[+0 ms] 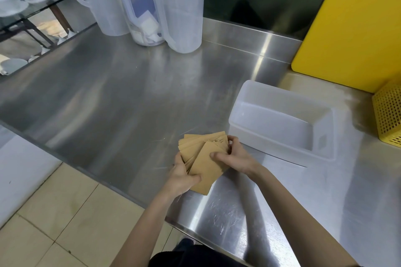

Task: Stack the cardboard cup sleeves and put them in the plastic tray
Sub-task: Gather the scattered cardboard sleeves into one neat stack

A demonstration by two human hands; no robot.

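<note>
Several flat brown cardboard cup sleeves form a fanned, uneven bundle just above the steel counter near its front edge. My left hand grips the bundle from the lower left, thumb on top. My right hand holds the right side, thumb pressed on the top sleeve and fingers curled round the far edge. The translucent white plastic tray sits on the counter just right of the bundle, with nothing inside it.
Three translucent plastic jugs stand at the back of the steel counter. A yellow cutting board leans at the far right with a yellow perforated basket below it. White crockery fills glass shelves at the left. Tiled floor lies below the counter edge.
</note>
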